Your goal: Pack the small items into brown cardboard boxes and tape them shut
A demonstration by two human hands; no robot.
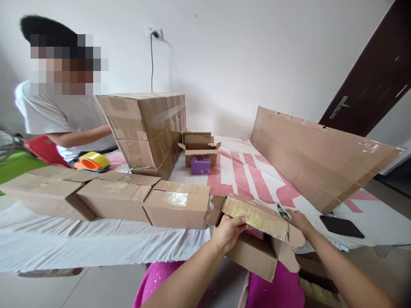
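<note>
A small open cardboard box [257, 252] hangs at the table's near edge, over my lap. My left hand [228, 231] grips its near side, with the thumb over a taped flap [257, 215] that is folded down across the opening. My right hand [298, 220] rests on the far right end of that flap, fingers curled against it. Something pink shows inside the box under the flap. A green-capped pen [281, 210] lies just beyond my right hand.
Three closed boxes [115, 197] lie in a row to the left. Stacked taped cartons [149, 130], small open boxes [199, 147] and a purple packet [201, 164] stand further back. A cardboard sheet [317, 156] leans at right, a black phone [341, 226] beside it. Another person sits at left near tape dispensers [91, 162].
</note>
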